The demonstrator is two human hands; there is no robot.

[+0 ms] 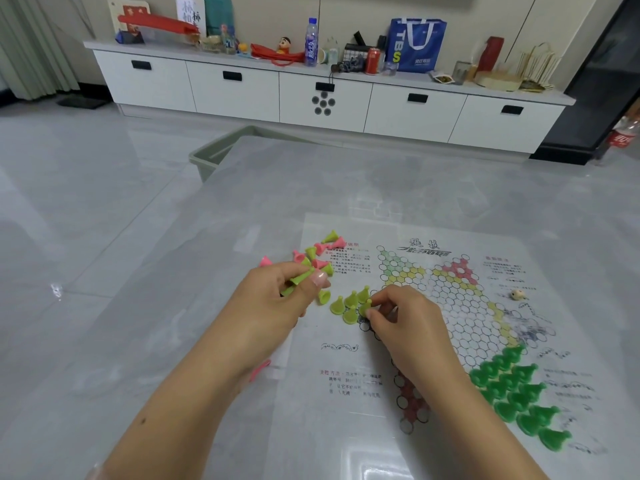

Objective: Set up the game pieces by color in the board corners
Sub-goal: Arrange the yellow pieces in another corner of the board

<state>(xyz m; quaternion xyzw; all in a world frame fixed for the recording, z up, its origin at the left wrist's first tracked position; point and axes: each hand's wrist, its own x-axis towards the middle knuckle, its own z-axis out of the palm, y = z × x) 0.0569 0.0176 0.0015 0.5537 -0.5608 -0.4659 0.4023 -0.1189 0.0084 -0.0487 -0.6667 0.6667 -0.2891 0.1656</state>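
A: You're at a glossy grey table [242, 202], with a white cabinet [322, 95] behind. Your right hand [398, 320] pinches a lime piece [365, 308], fingertips closed on its top, at the paper board [450, 306]'s left corner.

B: And the next one?

A: To the left. Your left hand [277, 299] grips a bundle of lime pieces [299, 278], long axes pointing up-right, just beside the standing lime cluster [349, 306].

B: Anything hidden?

A: Your right hand covers that corner's circles. The pink pieces [318, 254] lie jumbled behind.
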